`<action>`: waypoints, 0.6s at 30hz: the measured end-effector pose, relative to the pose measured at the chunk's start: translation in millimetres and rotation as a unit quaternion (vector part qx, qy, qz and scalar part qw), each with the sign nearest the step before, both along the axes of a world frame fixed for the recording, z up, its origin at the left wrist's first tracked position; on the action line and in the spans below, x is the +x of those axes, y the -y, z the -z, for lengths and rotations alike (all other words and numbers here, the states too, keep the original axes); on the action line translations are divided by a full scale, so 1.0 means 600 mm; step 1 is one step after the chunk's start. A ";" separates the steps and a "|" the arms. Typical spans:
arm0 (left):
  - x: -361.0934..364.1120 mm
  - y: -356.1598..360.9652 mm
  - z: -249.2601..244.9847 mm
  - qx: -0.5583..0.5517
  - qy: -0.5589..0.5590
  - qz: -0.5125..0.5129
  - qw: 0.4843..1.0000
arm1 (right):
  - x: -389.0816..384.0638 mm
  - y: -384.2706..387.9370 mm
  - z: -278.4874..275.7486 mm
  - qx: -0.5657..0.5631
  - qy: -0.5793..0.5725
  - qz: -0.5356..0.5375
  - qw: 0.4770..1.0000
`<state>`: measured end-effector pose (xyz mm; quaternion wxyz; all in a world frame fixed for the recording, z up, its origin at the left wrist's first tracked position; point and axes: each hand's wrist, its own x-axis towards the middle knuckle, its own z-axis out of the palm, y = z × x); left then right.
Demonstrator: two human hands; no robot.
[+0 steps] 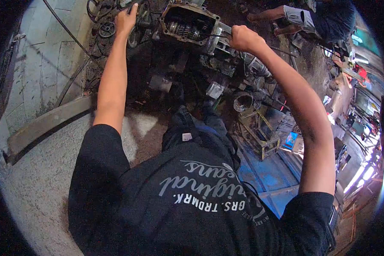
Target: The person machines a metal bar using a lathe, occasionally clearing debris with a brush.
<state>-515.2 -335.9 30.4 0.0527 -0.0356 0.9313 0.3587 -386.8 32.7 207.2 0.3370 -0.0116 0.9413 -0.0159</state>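
An open gearbox housing (168, 8) sits at the top middle, with its gears (187, 31) showing inside. To its right, my right hand (244, 38) is closed around a metal bar (222, 36) whose near end lies against the housing's side. More metal casing (219, 64) lies below that hand. At the upper left, my left hand (126, 20) is closed, thumb stretched upward, beside dark greasy parts. Something dark shows at its fingers, but I cannot make out what it is.
Round metal parts (107, 29) and cables lie by the left wall. A metal bowl (243, 102) and a rusty metal frame (260, 134) stand right of my legs, near a blue panel (264, 170). Another person (303, 19) is at the upper right.
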 end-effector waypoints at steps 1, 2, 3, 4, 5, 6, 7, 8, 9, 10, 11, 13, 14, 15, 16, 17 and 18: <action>0.013 -0.005 -0.016 0.019 0.011 -0.014 1.000 | 0.002 0.002 -0.005 -0.003 -0.001 0.009 1.000; 0.018 0.004 0.006 0.018 0.012 -0.017 1.000 | 0.003 0.004 -0.006 -0.007 -0.001 0.016 1.000; 0.024 0.017 0.048 0.029 -0.041 -0.046 0.998 | 0.000 0.004 -0.004 -0.008 -0.002 0.015 1.000; 0.036 0.028 0.077 0.033 -0.065 -0.058 0.996 | 0.000 0.001 0.001 -0.008 -0.004 0.015 1.000; 0.048 0.039 0.106 0.038 -0.090 -0.070 0.993 | 0.001 -0.001 0.006 -0.007 -0.005 0.015 1.000; 0.055 0.047 0.124 0.040 -0.148 -0.068 0.986 | 0.000 -0.005 0.012 -0.007 -0.006 0.018 1.000; 0.073 0.032 0.091 0.055 -0.190 -0.062 0.978 | -0.001 -0.010 0.019 -0.004 -0.008 0.012 1.000; 0.091 0.016 0.057 0.067 -0.232 -0.054 0.969 | -0.001 -0.014 0.025 -0.001 -0.008 0.006 1.000; 0.093 0.013 0.061 0.068 -0.233 -0.051 0.969 | -0.003 -0.017 0.026 -0.001 -0.010 0.009 1.000; 0.102 0.013 0.070 0.058 -0.229 -0.095 0.967 | -0.003 -0.018 0.029 -0.004 -0.018 0.003 1.000; 0.114 0.016 0.077 0.047 -0.223 -0.140 0.964 | -0.001 -0.018 0.032 -0.009 -0.023 -0.003 1.000; 0.130 0.023 0.076 0.053 -0.222 -0.115 0.967 | -0.006 -0.019 0.046 -0.007 -0.006 -0.010 1.000; 0.126 0.023 0.072 0.064 -0.227 -0.091 0.968 | -0.012 -0.022 0.047 0.000 0.004 -0.017 1.000; 0.116 0.023 0.065 0.075 -0.235 -0.068 0.967 | -0.013 -0.015 0.034 0.001 -0.004 -0.019 1.000; 0.105 0.024 0.057 0.064 -0.275 -0.044 0.958 | -0.005 -0.001 0.019 -0.003 -0.016 -0.010 1.000; 0.087 0.026 0.048 0.060 -0.278 -0.040 0.958 | 0.006 0.011 0.011 -0.012 -0.028 0.004 1.000; 0.064 0.018 0.032 0.075 -0.278 -0.028 0.957 | 0.010 0.010 0.012 -0.024 -0.032 -0.012 0.999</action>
